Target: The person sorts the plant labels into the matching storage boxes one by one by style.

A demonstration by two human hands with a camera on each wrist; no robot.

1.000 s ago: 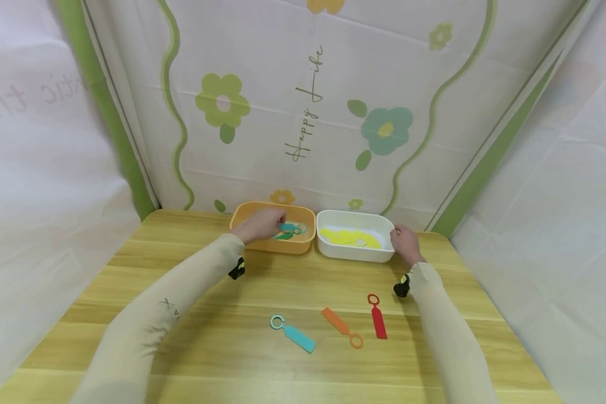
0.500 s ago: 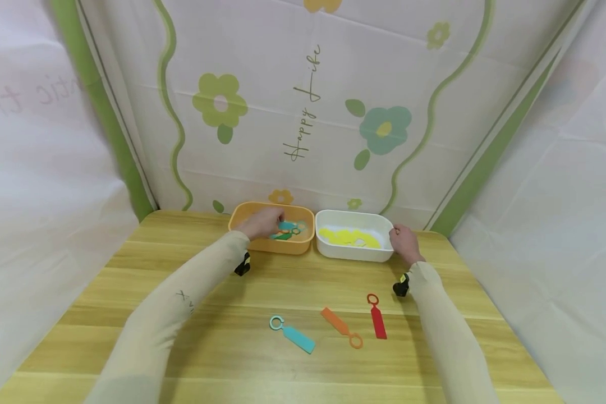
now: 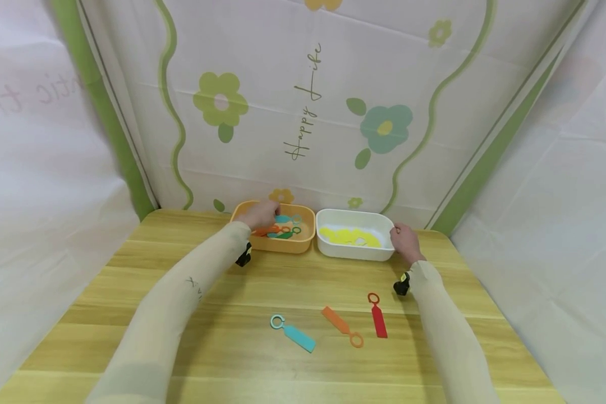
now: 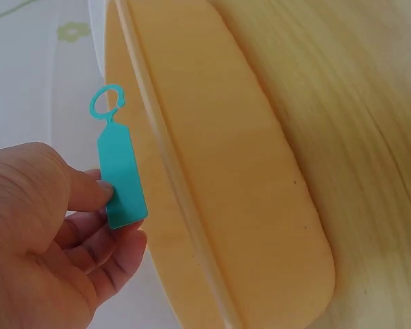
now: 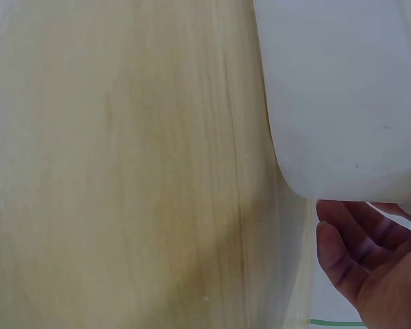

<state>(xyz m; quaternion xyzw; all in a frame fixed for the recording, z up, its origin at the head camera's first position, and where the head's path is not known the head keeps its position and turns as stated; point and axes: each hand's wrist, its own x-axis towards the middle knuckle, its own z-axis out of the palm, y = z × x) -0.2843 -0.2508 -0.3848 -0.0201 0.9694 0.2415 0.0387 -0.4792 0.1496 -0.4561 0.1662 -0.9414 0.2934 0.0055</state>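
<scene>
In the left wrist view, my left hand (image 4: 48,229) pinches a teal tag (image 4: 123,175) by its flat end, thumb on top, with the open ring pointing away. The head view has this left hand (image 3: 261,215) over the orange bin (image 3: 298,247), where a green tag (image 3: 284,235) and orange tags (image 3: 267,230) lie, partly hidden by the hand. My right hand (image 3: 406,245) grips the right end of the white bin (image 3: 353,254) at its rim. Curled fingers (image 5: 332,250) show beside that bin's end in the right wrist view. Yellow pieces (image 3: 348,237) cover the white bin's floor.
Nearer on the wooden table (image 3: 222,348) lie three ringed tags: a teal one (image 3: 299,339), an orange one (image 3: 336,321) and a red one (image 3: 379,321). The two bins stand side by side against a flower-printed curtain (image 3: 303,101) at the back edge.
My left hand has shifted slightly up and back with the teal tag, and more of the orange tags in the orange bin shows. My right hand stays at the white bin.
</scene>
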